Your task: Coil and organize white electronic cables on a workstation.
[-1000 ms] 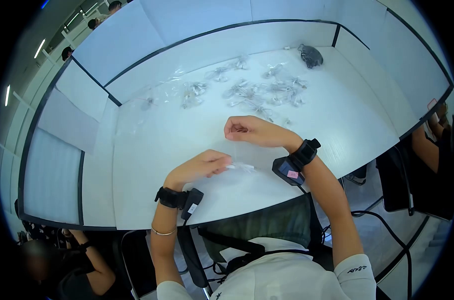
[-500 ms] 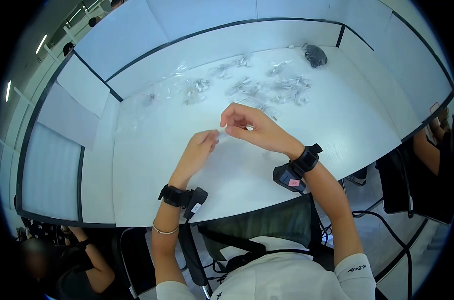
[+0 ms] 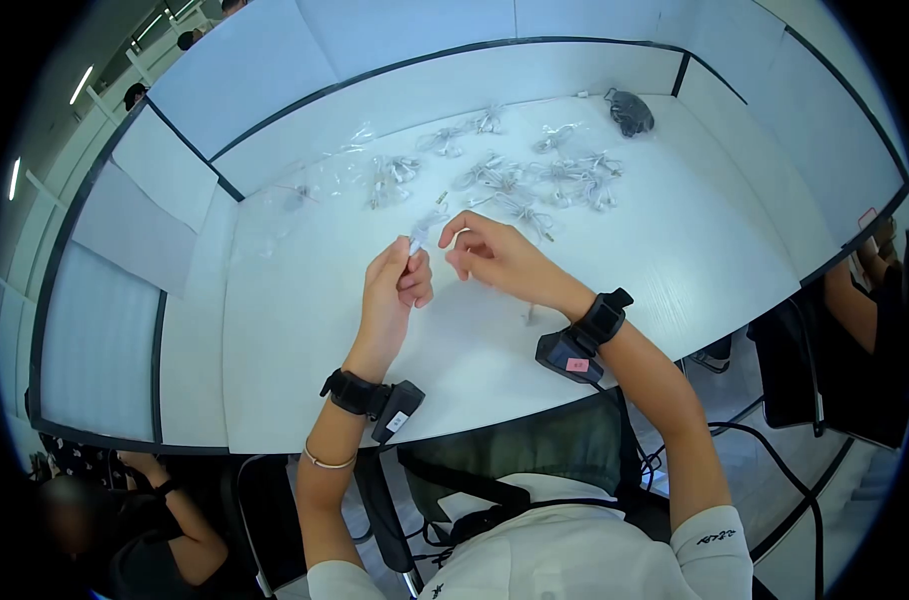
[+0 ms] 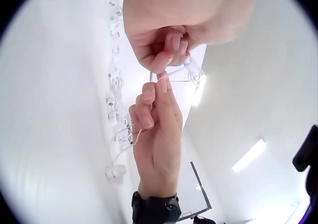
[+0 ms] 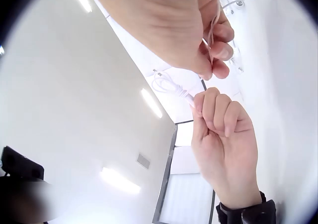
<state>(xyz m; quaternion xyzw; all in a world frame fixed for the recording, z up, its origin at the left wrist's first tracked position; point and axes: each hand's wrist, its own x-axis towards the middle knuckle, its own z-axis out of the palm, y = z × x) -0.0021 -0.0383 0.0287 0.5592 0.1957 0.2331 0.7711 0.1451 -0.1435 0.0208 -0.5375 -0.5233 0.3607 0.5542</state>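
My left hand (image 3: 390,278) pinches one end of a white earphone cable (image 5: 169,86), fingers curled under the thumb. A wound loop with a metal plug tip sticks out beyond that hand. My right hand (image 3: 500,258) is just to its right, thumb and fingertips bent around a thin strand (image 4: 175,72) of the same cable. In the left wrist view the strand runs between both hands, which almost meet. From the right hand a loose length hangs down, ending in small white rounded earbuds (image 4: 115,172) close over the table.
Several bundled white cables (image 3: 505,175) in clear bags lie across the back of the white table (image 3: 295,350). A dark pouch (image 3: 630,112) sits at the back right, and crumpled clear plastic (image 3: 300,195) at the left. Low partitions (image 3: 455,85) border the table.
My left hand has risen from low over the table toward the back and turned upward, carrying the cable end. The right hand stays near it, with the strand's loose end now hanging beneath.
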